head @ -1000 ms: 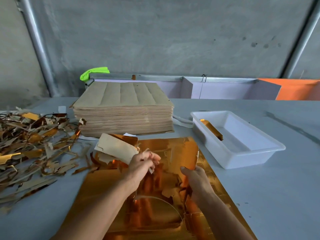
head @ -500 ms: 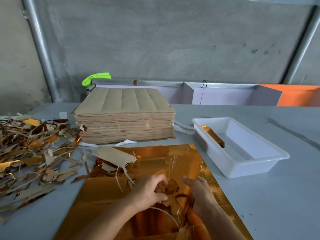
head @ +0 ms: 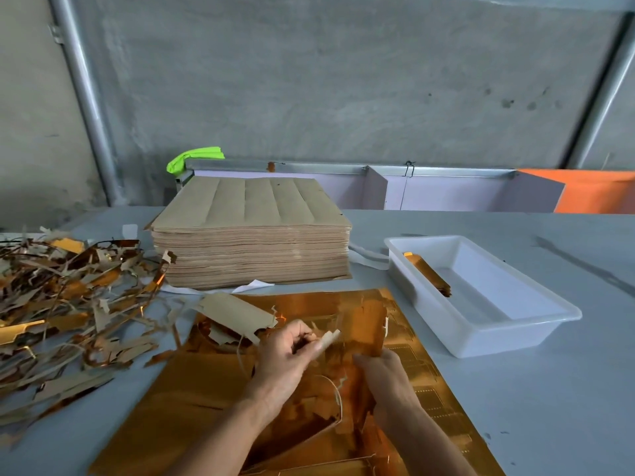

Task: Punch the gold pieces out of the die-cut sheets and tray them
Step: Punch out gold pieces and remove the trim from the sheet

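Left hand [head: 287,352] pinches a torn scrap [head: 328,339] off the gold sheet [head: 206,383], while the right hand [head: 385,376] grips a raised gold piece [head: 366,324] for tearing. The sheet lies flat on the bench [head: 549,407], long axis running away from us; white tray [head: 498,341] waits right.

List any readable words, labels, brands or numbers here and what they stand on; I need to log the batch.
None can be read.
Shiny gold die-cut sheet: cut lines only, no print.
Tall stack of brown sheets: blank.
White plastic tray: no label in view.
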A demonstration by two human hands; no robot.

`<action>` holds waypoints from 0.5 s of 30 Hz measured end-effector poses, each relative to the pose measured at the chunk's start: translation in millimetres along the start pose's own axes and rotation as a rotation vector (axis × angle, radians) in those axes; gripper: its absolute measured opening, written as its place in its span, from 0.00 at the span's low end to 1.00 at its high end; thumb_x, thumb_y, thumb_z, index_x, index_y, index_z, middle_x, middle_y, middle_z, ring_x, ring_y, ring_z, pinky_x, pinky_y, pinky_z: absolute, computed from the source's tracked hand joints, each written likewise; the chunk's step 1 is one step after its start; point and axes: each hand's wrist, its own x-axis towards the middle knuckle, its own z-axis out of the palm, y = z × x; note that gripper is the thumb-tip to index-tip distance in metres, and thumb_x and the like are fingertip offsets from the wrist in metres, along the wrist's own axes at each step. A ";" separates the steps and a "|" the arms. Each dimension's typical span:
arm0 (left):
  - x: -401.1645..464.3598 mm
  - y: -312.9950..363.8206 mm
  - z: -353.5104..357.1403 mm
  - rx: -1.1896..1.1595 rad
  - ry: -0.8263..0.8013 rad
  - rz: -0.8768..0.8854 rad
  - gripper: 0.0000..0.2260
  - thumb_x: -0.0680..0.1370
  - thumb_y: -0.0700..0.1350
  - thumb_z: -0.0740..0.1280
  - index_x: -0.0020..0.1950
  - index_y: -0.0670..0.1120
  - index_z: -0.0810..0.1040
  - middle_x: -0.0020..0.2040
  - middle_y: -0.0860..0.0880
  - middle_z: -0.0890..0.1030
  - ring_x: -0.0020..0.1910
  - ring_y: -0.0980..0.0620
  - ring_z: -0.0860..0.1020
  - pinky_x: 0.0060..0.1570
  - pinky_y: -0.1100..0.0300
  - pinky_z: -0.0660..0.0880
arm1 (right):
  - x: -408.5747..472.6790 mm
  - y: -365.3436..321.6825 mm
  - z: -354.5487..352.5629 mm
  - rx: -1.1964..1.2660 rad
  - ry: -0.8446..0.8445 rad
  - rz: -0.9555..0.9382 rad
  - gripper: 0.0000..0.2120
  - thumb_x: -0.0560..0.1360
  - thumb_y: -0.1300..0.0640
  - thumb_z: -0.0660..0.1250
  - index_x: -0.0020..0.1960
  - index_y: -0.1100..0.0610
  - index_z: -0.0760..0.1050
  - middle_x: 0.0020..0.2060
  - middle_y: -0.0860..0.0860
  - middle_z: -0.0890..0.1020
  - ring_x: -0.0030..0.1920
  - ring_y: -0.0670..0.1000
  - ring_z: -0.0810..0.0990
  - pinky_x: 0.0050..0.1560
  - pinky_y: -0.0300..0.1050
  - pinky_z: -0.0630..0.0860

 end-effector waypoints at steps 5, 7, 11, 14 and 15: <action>-7.0 3.1 3.7 -0.281 -0.263 -0.074 0.08 0.80 0.42 0.61 0.46 0.42 0.78 0.48 0.50 0.84 0.50 0.56 0.81 0.50 0.64 0.75 | 2.2 -3.4 0.7 0.149 -0.015 0.052 0.07 0.78 0.63 0.61 0.48 0.64 0.77 0.35 0.60 0.85 0.34 0.57 0.85 0.30 0.47 0.79; -5.5 3.3 3.5 -0.444 -0.246 -0.113 0.11 0.80 0.43 0.58 0.44 0.40 0.77 0.48 0.43 0.84 0.52 0.48 0.81 0.55 0.56 0.74 | 3.9 -0.6 0.7 0.154 -0.011 0.080 0.08 0.79 0.62 0.60 0.51 0.66 0.76 0.37 0.61 0.84 0.35 0.58 0.84 0.31 0.48 0.80; 0.8 -1.3 -0.8 -0.858 -0.210 -0.217 0.13 0.76 0.46 0.60 0.35 0.42 0.76 0.33 0.43 0.76 0.43 0.43 0.79 0.50 0.49 0.74 | 5.6 4.4 0.9 0.160 -0.038 0.110 0.09 0.80 0.62 0.60 0.53 0.67 0.75 0.37 0.62 0.83 0.34 0.58 0.83 0.36 0.51 0.82; 6.1 -12.5 -2.7 -0.991 -0.139 -0.276 0.16 0.76 0.48 0.62 0.29 0.44 0.73 0.25 0.47 0.69 0.34 0.46 0.76 0.47 0.50 0.75 | 5.8 6.3 2.3 0.115 -0.061 0.071 0.13 0.80 0.56 0.60 0.52 0.65 0.77 0.39 0.62 0.84 0.39 0.60 0.83 0.46 0.58 0.81; 7.3 -16.6 -2.9 -0.987 -0.121 -0.297 0.17 0.76 0.47 0.63 0.27 0.44 0.71 0.24 0.48 0.67 0.31 0.47 0.75 0.47 0.50 0.75 | 5.3 5.9 3.4 0.083 -0.060 0.048 0.15 0.79 0.53 0.61 0.52 0.65 0.78 0.41 0.62 0.84 0.41 0.61 0.83 0.50 0.59 0.79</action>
